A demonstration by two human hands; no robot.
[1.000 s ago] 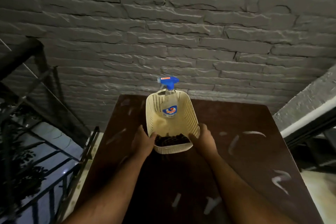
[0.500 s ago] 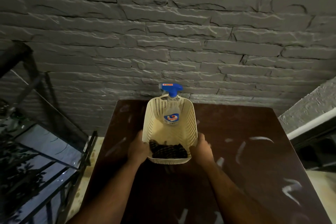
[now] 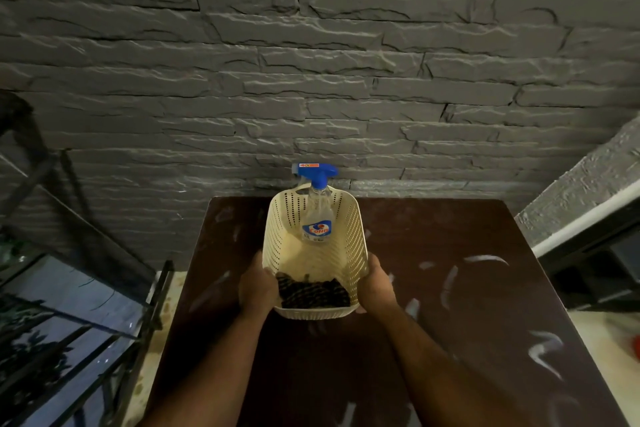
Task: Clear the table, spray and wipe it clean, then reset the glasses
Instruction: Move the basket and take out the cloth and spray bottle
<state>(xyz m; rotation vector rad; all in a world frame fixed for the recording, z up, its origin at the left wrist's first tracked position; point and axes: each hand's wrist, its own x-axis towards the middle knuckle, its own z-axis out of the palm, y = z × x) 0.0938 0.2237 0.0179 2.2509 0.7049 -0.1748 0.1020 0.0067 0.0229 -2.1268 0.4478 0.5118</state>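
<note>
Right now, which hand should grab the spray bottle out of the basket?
Probably the right hand. Both hands grip the basket at its near end, but the spray bottle leans at the far end slightly right of middle, so the left hand could keep steadying the basket.

Spray bottle (image 3: 317, 222) in my basket (image 3: 353, 236): blue label reads "Colin". Small red sticker on its blue trigger head (image 3: 313, 172), print unreadable.

Both hands (image 3: 258, 289) grip basket (image 3: 356, 236) over table (image 3: 485, 305).
</note>
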